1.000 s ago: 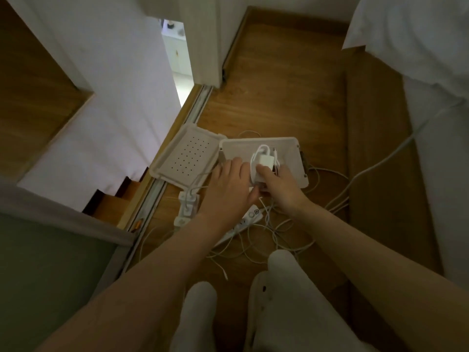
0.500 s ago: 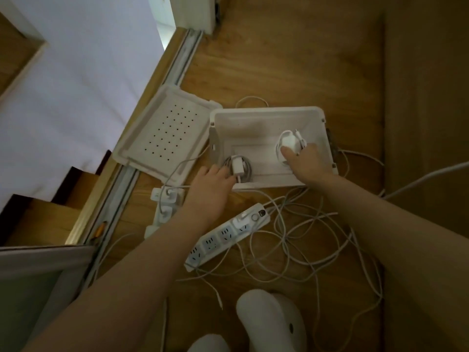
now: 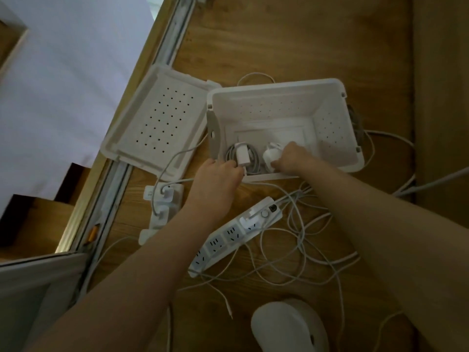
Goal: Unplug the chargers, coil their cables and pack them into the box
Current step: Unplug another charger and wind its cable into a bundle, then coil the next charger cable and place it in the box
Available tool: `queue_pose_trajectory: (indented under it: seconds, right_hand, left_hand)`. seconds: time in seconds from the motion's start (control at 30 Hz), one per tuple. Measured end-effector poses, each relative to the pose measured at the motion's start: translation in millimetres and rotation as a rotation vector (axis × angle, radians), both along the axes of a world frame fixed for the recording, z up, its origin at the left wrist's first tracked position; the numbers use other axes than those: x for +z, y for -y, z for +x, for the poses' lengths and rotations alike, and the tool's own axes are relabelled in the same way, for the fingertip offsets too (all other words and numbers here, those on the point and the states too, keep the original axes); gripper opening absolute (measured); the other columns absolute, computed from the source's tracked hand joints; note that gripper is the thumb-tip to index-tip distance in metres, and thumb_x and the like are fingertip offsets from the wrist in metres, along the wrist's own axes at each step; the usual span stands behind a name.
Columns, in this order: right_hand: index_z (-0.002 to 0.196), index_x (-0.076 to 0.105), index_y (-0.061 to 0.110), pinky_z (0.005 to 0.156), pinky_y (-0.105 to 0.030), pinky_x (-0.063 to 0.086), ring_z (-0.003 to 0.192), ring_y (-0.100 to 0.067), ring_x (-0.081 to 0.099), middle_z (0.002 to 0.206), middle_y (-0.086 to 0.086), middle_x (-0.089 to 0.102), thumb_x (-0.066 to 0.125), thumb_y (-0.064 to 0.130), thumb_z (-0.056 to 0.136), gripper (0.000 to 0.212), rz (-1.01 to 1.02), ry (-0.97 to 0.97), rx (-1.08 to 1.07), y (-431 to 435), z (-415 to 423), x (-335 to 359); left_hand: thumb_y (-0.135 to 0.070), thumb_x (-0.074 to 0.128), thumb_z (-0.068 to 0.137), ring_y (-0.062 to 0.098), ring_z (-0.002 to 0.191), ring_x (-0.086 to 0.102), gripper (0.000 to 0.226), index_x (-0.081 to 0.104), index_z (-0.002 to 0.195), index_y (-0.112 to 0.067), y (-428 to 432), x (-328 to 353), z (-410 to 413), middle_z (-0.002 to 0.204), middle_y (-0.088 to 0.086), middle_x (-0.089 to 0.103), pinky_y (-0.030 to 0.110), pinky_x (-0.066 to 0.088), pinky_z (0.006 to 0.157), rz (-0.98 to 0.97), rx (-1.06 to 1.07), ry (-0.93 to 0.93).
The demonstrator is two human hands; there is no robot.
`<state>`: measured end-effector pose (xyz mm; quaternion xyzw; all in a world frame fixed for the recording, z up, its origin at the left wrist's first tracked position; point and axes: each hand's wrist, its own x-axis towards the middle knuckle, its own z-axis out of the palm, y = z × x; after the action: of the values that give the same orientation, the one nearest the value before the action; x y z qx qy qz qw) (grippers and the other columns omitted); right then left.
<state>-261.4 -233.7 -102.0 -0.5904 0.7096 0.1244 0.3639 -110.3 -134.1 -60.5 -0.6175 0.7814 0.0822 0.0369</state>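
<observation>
An open white perforated box (image 3: pixel 327 92) stands on the wooden floor. Inside, near its front wall, lie a coiled charger with a white adapter (image 3: pixel 243 154) and a second white charger (image 3: pixel 271 154). My right hand (image 3: pixel 291 158) reaches into the box and grips the second charger. My left hand (image 3: pixel 218 179) is at the box's front-left corner, its fingertips curled against the coiled charger's cable. A white power strip (image 3: pixel 236 232) lies in front of the box among loose cables (image 3: pixel 304 250).
The box's perforated lid (image 3: pixel 157 123) lies open to the left. A smaller white strip (image 3: pixel 162 201) with a plugged cable sits beside a sliding-door track (image 3: pixel 111 189). A white slipper (image 3: pixel 289 326) is at the bottom. Stairs drop off at the left.
My right hand carried the charger down into the box and slid it left beside the coiled one. My left hand stayed at the box's front corner. The camera tilted down.
</observation>
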Motion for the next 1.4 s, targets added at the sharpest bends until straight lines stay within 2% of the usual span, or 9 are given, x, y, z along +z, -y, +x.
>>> queue_pose_trajectory:
  seconds: [0.3, 0.4, 0.47, 0.57, 0.7, 0.9, 1.13, 1.27, 1.4]
  right_hand:
    - [0.121, 0.047, -0.004, 0.063, -0.024, 0.039, 0.105, -0.030, 0.055, 0.112, -0.016, 0.055, 0.073, 0.025, 0.080, 0.057, -0.116, 0.020, 0.062, -2.7, -5.4, -1.6]
    - [0.115, 0.052, -0.005, 0.048, -0.022, 0.029, 0.085, -0.024, 0.049, 0.100, -0.015, 0.055, 0.067, 0.034, 0.084, 0.051, -0.030, 0.005, 0.151, -2.6, -6.7, 0.1]
    - [0.120, 0.048, -0.004, 0.058, -0.024, 0.038, 0.092, -0.027, 0.052, 0.112, -0.018, 0.056, 0.060, 0.033, 0.089, 0.050, -0.044, -0.001, 0.170, -2.9, -7.3, 4.5]
    - [0.129, 0.044, 0.005, 0.088, -0.030, 0.044, 0.111, -0.024, 0.053, 0.124, -0.012, 0.052, 0.050, 0.025, 0.095, 0.040, -0.401, 0.216, 0.162, -15.7, -2.3, 22.9]
    - [0.113, 0.054, 0.016, 0.073, -0.016, 0.047, 0.085, -0.003, 0.056, 0.095, 0.010, 0.057, 0.040, 0.029, 0.096, 0.025, -0.531, 0.606, 0.277, -58.3, 10.2, 63.3]
    - [0.087, 0.054, 0.027, 0.062, -0.022, 0.036, 0.067, 0.001, 0.050, 0.075, 0.018, 0.052, 0.040, 0.029, 0.099, 0.018, -0.417, 0.452, 0.605, -93.0, 0.0, 42.6]
    - [0.097, 0.068, 0.007, 0.076, -0.028, 0.037, 0.085, -0.021, 0.047, 0.086, -0.009, 0.059, 0.068, -0.001, 0.078, 0.020, -0.940, 0.257, 0.731, -106.3, 0.7, 26.9]
    - [0.093, 0.057, 0.008, 0.071, -0.026, 0.033, 0.079, -0.020, 0.044, 0.082, -0.011, 0.058, 0.046, 0.002, 0.085, 0.015, -0.962, 0.557, 0.877, -131.3, 9.7, 48.6]
    - [0.100, 0.063, 0.008, 0.088, -0.032, 0.039, 0.101, -0.026, 0.055, 0.103, -0.011, 0.061, 0.042, 0.007, 0.076, 0.032, -0.671, 0.183, 1.118, -150.5, 26.0, 34.0]
  left_hand:
    - [0.003, 0.076, 0.053, 0.024, 0.060, 0.059, 0.029, 0.065, 0.076, -0.011, -8.3, -5.8, -1.6, 0.069, 0.005, 0.061, 0.028, 0.042, 0.051, -0.123, -0.019, -0.025]
    - [0.004, 0.076, 0.053, 0.025, 0.066, 0.059, 0.035, 0.064, 0.084, -0.008, -13.1, -9.3, -1.8, 0.076, 0.008, 0.062, 0.028, 0.040, 0.050, -0.142, -0.021, -0.051]
    - [0.003, 0.073, 0.060, 0.024, 0.072, 0.058, 0.033, 0.064, 0.089, -0.009, -14.8, -10.6, -1.4, 0.083, 0.008, 0.062, 0.028, 0.039, 0.054, -0.127, -0.019, -0.064]
    - [0.002, 0.068, 0.067, 0.024, 0.078, 0.059, 0.031, 0.064, 0.094, -0.011, -14.8, -10.6, 2.9, 0.087, 0.005, 0.064, 0.029, 0.040, 0.061, -0.141, -0.006, -0.104]
    - [-0.003, 0.061, 0.069, 0.026, 0.076, 0.059, 0.021, 0.066, 0.088, -0.010, -20.4, -6.5, 13.7, 0.081, 0.006, 0.065, 0.034, 0.044, 0.071, -0.279, 0.015, -0.159]
    - [-0.002, 0.059, 0.081, 0.027, 0.093, 0.055, 0.020, 0.063, 0.100, -0.008, -54.4, -12.4, 48.2, 0.096, 0.010, 0.061, 0.036, 0.039, 0.085, -0.384, 0.267, -0.211]
    - [0.004, 0.057, 0.082, 0.024, 0.089, 0.043, 0.029, 0.047, 0.106, -0.008, -99.1, -24.4, 46.6, 0.098, 0.016, 0.050, 0.032, 0.038, 0.076, -0.551, 0.495, -0.292]
    - [-0.004, 0.060, 0.075, 0.021, 0.070, 0.052, 0.021, 0.053, 0.092, -0.014, -122.0, -45.8, 29.9, 0.083, 0.006, 0.055, 0.029, 0.042, 0.059, -0.273, 0.316, -0.406]
    - [-0.027, 0.071, 0.078, 0.022, 0.104, 0.053, 0.054, 0.050, 0.127, -0.020, -131.6, -65.9, 21.0, 0.118, 0.001, 0.055, 0.033, 0.040, 0.085, 0.196, 0.220, -0.268]
